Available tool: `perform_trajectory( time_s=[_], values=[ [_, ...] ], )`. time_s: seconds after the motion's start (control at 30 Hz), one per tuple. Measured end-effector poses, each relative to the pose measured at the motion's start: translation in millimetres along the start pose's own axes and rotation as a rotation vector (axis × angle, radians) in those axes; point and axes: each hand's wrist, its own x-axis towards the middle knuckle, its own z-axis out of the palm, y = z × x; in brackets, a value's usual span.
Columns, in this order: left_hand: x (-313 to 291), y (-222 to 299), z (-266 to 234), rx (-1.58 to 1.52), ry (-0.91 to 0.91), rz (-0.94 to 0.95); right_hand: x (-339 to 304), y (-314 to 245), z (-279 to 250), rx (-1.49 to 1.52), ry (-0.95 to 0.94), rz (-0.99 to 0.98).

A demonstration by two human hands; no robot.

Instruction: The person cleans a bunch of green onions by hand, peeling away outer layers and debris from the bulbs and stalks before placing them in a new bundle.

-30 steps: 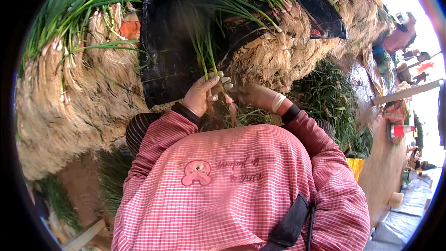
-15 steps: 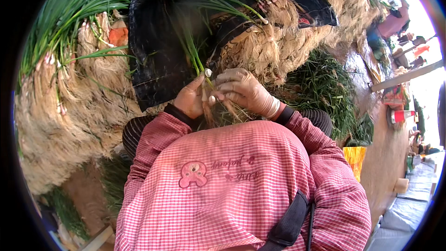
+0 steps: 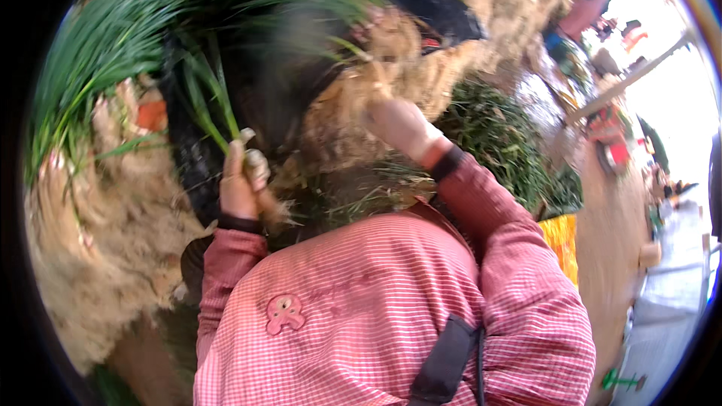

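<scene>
Left hand (image 3: 239, 184): fist closed around a green onion bunch (image 3: 214, 109) — stalks pointed up and away, roots below the fist.
Right hand (image 3: 402, 128): blurred, grip unclear, apart to the right, reaching toward the rooted pile (image 3: 391, 68).

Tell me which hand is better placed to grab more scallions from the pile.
Right. The right hand is free and stretched over the pile; the left hand already grips a scallion bunch.
</scene>
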Motion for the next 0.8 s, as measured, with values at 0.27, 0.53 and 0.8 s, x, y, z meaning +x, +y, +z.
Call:
perform_trajectory(
  time_s=[0.27,0.53,0.8],
  values=[
    [15.6,-9.8,-12.7,-0.309,-0.173,-0.255,115.2,10.5,8.3,0.062,0.138,0.020],
    [19.8,-48.8,-24.7,0.737,-0.033,-0.154,68.9,-94.8,60.0,0.726,0.209,-0.019],
    [-26.4,-25.7,5.6,0.858,-0.128,0.031,77.5,-66.7,23.6,0.154,0.077,-0.198]
  ],
)
